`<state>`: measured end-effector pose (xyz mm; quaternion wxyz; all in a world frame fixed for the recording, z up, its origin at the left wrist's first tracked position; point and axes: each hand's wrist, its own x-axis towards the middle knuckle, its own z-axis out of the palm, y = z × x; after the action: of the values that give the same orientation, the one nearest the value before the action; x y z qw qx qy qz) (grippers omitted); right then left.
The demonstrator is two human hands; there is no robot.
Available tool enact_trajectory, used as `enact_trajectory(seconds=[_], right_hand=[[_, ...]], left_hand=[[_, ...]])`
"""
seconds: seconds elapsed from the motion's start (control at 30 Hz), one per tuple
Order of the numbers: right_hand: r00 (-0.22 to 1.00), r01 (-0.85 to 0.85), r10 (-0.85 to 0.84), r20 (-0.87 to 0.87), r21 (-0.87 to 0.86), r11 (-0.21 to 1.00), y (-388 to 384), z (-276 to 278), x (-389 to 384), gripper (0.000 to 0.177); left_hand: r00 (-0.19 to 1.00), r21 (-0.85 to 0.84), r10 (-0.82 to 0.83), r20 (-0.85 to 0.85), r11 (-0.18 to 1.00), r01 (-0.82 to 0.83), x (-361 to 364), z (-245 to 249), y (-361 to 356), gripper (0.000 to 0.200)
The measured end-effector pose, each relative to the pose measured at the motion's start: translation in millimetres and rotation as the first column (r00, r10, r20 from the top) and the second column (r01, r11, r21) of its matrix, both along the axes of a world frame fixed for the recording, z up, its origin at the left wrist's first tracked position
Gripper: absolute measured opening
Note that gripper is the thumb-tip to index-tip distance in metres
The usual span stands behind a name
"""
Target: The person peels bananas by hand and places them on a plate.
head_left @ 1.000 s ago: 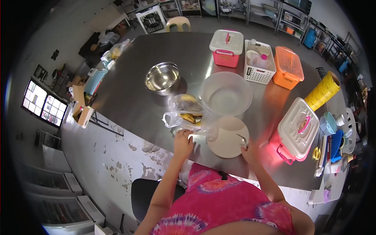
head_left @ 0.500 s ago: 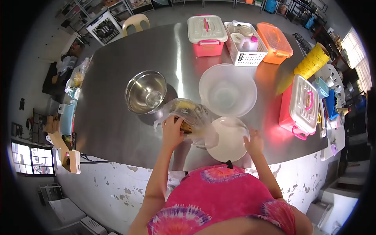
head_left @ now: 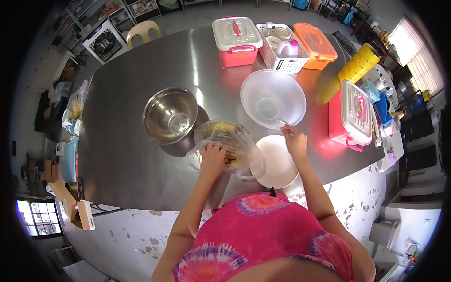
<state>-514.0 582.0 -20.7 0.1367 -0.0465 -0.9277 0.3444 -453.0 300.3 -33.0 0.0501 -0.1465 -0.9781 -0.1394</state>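
My left hand (head_left: 213,160) is closed over a clear plastic bag (head_left: 230,134) with yellow and brown-spotted fruit in it that looks like ripe bananas (head_left: 229,158); whether the fingers are inside the bag is hard to see. In my right hand (head_left: 296,142) is a slim, shiny metal utensil (head_left: 283,122), its tip by the near rim of a large translucent plastic bowl (head_left: 253,91). Between my hands lies a white plate (head_left: 277,164), its left edge partly covered by the bag. A steel mixing bowl (head_left: 157,115) with something clear inside stands left of the bag.
At the far edge stand a pink lidded box (head_left: 237,56), a white basket (head_left: 284,65) of containers and an orange box (head_left: 319,61). To the right are a yellow patterned roll (head_left: 358,63) and another pink box (head_left: 342,117). All rest on a steel table (head_left: 127,178).
My right hand has moved from the plate's right edge up to the translucent bowl's rim, with the metal utensil now showing. My left hand stays at the bag, its fingers lying further over the fruit.
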Motion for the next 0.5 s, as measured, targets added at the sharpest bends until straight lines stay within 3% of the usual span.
enact_trajectory(seconds=[0.13,0.2,0.23,0.3,0.33,0.37,0.4,0.43,0.5], right_hand=[[1.0,-0.014,0.013,0.021,0.042,0.999,30,7,-9,0.033],[0.998,0.056,-0.062,0.033,0.156,0.986,35,22,-9,0.033],[0.996,0.067,-0.07,0.054,0.053,0.996,28,35,-3,0.032],[0.986,-0.054,0.065,0.154,-0.072,0.996,7,56,17,0.03],[0.962,-0.231,0.252,0.104,-0.181,0.956,-5,50,28,0.028],[0.907,-0.396,0.421,0.033,-0.278,0.875,-17,43,39,0.027],[0.791,-0.446,0.591,0.157,-0.512,0.734,-30,39,51,0.028],[0.665,-0.576,0.724,0.184,-0.49,0.654,-41,44,58,0.028],[0.6,-0.644,0.778,0.188,-0.464,0.608,-55,32,60,0.032]], left_hand=[[1.0,-0.065,-0.003,0.016,0.998,0.004,-2,-3,-2,0.042],[1.0,-0.108,-0.005,0.027,0.994,0.008,-3,-1,-1,0.041],[1.0,-0.113,0.01,0.027,0.994,-0.007,-1,0,-1,0.041],[0.997,0.001,0.044,-0.063,0.999,-0.044,0,2,-3,0.04],[0.997,-0.012,0.047,-0.065,0.999,-0.048,1,7,-3,0.04],[0.994,0.068,0.068,-0.082,0.996,-0.063,4,15,-3,0.04],[0.991,0.147,0.087,-0.097,0.986,-0.072,6,20,-3,0.039],[0.992,0.134,0.081,-0.099,0.989,-0.068,8,22,-4,0.039],[0.99,0.335,0.123,-0.072,0.938,-0.092,15,27,-6,0.036]])
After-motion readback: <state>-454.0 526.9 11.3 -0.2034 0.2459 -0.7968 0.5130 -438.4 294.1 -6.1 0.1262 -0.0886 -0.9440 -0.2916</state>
